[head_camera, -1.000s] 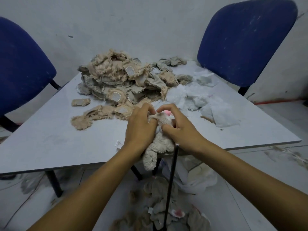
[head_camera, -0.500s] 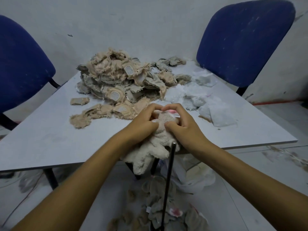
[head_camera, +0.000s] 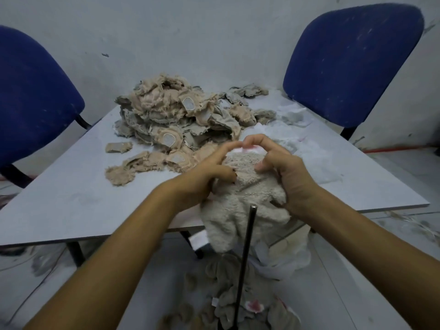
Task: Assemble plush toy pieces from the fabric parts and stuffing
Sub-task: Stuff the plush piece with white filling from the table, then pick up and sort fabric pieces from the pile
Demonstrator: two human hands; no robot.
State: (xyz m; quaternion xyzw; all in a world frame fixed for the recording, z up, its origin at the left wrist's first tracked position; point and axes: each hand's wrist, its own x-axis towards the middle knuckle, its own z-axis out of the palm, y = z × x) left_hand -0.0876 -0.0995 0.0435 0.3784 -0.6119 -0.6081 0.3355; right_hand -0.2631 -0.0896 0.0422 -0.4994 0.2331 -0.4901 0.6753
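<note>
Gripping a fuzzy cream plush toy piece [head_camera: 240, 198] from both sides, the left hand [head_camera: 204, 179] and right hand [head_camera: 289, 177] curl round it at the table's [head_camera: 59, 203] near edge, fingertips meeting over its top. A thin dark rod [head_camera: 245, 260] stands before it. Beige fabric parts [head_camera: 176, 120] heap toward the far edge, white stuffing [head_camera: 307, 151] near the right edge.

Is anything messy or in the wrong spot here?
Yes. A heap of plush pieces lies on the floor below the table, not with the fabric pile on top. White stuffing is scattered loose too.
</note>
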